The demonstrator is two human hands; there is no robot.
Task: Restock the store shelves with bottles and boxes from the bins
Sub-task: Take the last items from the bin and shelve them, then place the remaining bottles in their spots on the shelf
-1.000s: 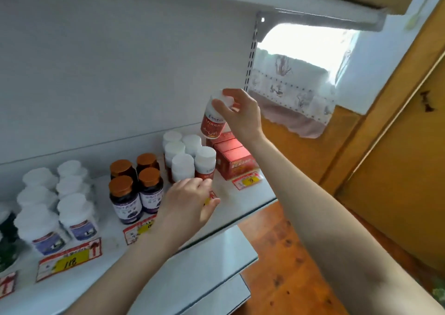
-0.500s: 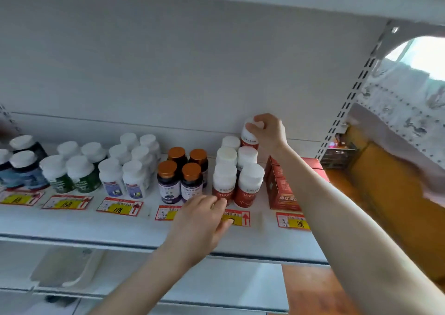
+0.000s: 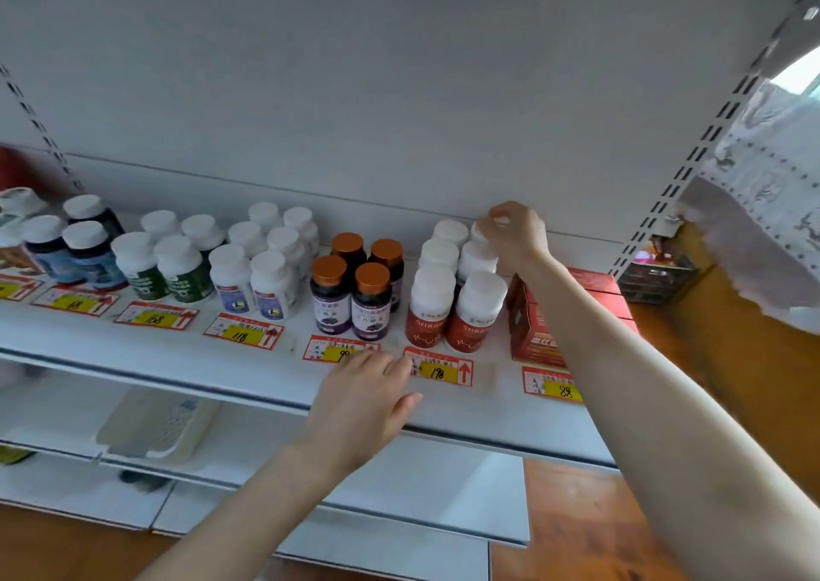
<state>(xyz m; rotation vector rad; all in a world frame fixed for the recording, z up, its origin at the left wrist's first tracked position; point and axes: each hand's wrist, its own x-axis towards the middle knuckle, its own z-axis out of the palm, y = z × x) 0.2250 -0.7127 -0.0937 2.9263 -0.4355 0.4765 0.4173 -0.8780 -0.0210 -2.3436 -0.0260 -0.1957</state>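
Right hand [image 3: 517,235] reaches forward, fingers [image 3: 493,225] curled, pinching; left hand [image 3: 359,403] extended, fingers straight.

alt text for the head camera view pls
The right hand grips a white-capped plastic bottle at the back of a row of red-labelled bottles on a white store shelf. The left hand, fingers relaxed, is over the shelf's front, by a yellow-and-red price tag.

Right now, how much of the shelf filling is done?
Done: bottles stand in rows on the shelf. In hand: the right hand grips a white-capped bottle behind the red-label row; the left hand is open. Left: bins out of view, so unclear.
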